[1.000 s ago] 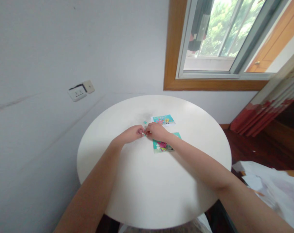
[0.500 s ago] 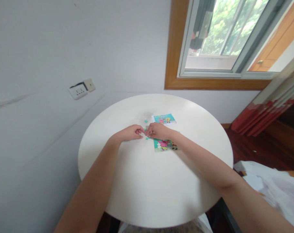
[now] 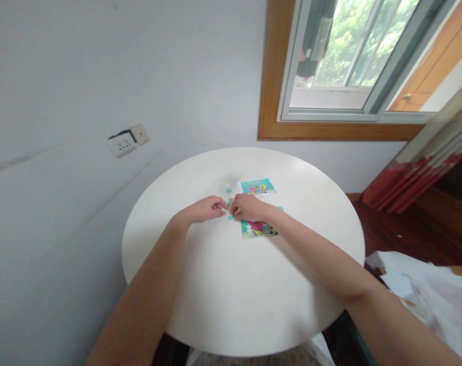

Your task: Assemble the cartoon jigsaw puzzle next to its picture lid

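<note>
— White round worktop [image 3: 234, 305]: is anything on it different from a second ago?

— Very little. Both forearms come in from 6 o'clock as before. The left hand [image 3: 206, 208] and right hand [image 3: 248, 206] meet at the same spot, just past the centre toward 12 o'clock. The right wrist has slid slightly off the puzzle [image 3: 259, 229], so more of its pink and teal picture shows.

— And each grip?

— Both are drawn in tight, thumb against forefinger, with the two sets of fingertips almost touching. A second ago a teal scrap sat right between them. Now a small teal piece [image 3: 230, 217] lies on the worktop at 6 o'clock of the fingertips, apart from both hands. I cannot tell whether either grip has anything pinched, because it is too small to see.

— What do you make of that?

— My guess is that the piece is out of the fingers and not joined to anything.

— How does the puzzle look?

— It is a flat rectangle with a teal border, lying at 1 o'clock of the worktop's centre, partly under the right wrist. A white gap shows near its 7 o'clock corner. Beyond it at 12 o'clock, apart from it, lies a picture card [image 3: 256, 186] with cartoon figures on teal. Just beside the card, at its 9 o'clock, sits a loose teal bit [image 3: 228, 190].
</note>
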Demonstrator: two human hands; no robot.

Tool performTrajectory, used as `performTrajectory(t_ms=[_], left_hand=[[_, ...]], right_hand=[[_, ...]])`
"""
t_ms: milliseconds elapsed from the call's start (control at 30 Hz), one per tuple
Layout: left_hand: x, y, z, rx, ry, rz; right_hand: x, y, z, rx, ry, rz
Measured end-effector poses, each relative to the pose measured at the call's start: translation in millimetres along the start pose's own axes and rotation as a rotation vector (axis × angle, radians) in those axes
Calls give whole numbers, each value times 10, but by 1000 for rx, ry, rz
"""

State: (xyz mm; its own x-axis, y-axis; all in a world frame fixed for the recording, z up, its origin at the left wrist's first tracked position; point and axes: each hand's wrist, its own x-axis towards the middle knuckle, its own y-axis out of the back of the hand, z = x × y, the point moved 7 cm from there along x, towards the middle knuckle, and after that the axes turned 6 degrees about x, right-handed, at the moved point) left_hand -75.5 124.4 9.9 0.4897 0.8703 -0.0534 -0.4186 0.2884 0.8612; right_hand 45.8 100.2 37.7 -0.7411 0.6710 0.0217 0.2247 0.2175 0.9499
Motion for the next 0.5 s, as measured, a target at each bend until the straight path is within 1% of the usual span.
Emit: performTrajectory(t_ms=[67, 167, 267, 400, 500], left_hand=[[-25, 12, 53, 6, -11, -25], [-75, 22, 192, -4, -76, -94], [-94, 27, 284, -7, -118, -118], [-49, -27, 269, 10, -120, -123], [-20, -18, 235, 35, -113, -72]], right_hand=[[4, -2, 14, 12, -10, 5], [-4, -5, 37, 23, -14, 26], [-16, -19, 42, 42, -4, 50], [-15, -39, 49, 64, 12, 87], [-8, -12, 82, 138, 31, 119]])
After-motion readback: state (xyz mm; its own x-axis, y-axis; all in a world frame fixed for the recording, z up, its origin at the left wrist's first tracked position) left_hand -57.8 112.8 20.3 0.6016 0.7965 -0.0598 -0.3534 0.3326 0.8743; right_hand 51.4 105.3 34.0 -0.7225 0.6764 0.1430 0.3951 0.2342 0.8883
